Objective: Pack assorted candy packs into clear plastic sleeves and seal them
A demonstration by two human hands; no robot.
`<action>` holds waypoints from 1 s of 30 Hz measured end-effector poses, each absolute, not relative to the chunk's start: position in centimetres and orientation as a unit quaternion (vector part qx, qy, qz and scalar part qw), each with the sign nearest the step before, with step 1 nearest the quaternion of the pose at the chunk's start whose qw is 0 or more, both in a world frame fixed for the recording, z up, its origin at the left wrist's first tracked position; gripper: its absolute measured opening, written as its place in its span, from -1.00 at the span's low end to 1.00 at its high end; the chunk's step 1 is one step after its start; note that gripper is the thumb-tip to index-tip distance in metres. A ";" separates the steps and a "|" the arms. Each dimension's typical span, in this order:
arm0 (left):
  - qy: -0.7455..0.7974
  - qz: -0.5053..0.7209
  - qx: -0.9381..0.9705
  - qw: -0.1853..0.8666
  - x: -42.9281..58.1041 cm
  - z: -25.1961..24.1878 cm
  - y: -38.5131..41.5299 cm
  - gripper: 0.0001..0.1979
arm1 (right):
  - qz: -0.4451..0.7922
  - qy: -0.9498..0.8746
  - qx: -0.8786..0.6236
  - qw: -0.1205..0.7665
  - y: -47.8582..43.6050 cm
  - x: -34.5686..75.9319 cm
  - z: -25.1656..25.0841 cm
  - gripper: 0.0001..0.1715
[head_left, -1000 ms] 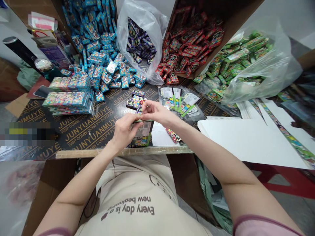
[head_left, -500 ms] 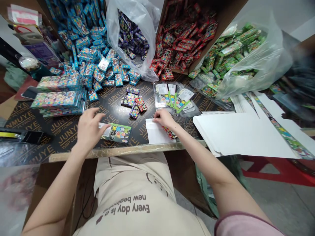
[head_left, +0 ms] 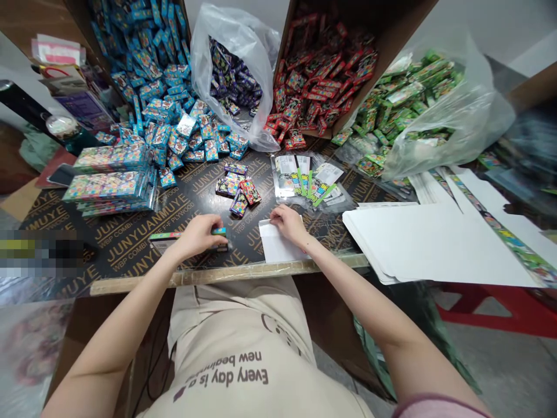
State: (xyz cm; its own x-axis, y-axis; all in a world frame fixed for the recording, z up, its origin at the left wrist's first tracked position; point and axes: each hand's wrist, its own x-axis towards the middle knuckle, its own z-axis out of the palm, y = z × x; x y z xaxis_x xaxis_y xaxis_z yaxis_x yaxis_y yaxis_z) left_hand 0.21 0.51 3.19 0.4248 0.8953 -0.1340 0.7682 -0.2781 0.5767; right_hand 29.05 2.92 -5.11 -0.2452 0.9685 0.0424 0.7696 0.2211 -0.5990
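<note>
At the upper left, a carton [head_left: 80, 20] spills blue boxes [head_left: 174, 125] onto the table [head_left: 130, 232]. Top centre, a clear bag [head_left: 201, 61] gapes around purple boxes [head_left: 235, 78]; right of it, another carton [head_left: 398, 26] holds red boxes [head_left: 324, 84]. A clear sack [head_left: 483, 116] of green boxes [head_left: 418, 87] sags at the upper right. Left of lower centre, the left hand [head_left: 198, 235] arches over a long pack [head_left: 165, 238] standing on edge, thumb and fingers clamped on it. The right hand [head_left: 289, 225] bends over a white card [head_left: 276, 248] near lower centre, fingertips bunched at its top edge; whether they pinch it, I cannot tell.
</note>
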 end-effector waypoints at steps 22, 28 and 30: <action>0.516 0.456 0.605 0.401 -0.2 4.6 0.6 -0.69 | 0.259 -0.769 -0.556 0.179 4.2 29.4 -4.7 -0.90; 0.530 0.471 0.571 0.414 0.7 6.2 0.8 -0.79 | 0.244 -0.769 -0.550 0.217 3.5 29.5 -5.4 -0.89; 0.543 0.472 0.533 0.445 0.8 6.4 1.2 -0.79 | 0.247 -0.768 -0.548 0.221 3.6 29.4 -5.7 -0.93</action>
State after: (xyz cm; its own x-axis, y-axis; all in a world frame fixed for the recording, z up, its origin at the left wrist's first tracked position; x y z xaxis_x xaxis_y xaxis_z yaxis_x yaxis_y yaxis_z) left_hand 0.77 1.18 6.38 -0.0366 0.9991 0.0204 0.1587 -0.0143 0.9872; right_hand 29.44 3.64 -5.73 -0.3015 0.9510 0.0679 0.7332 0.2768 -0.6211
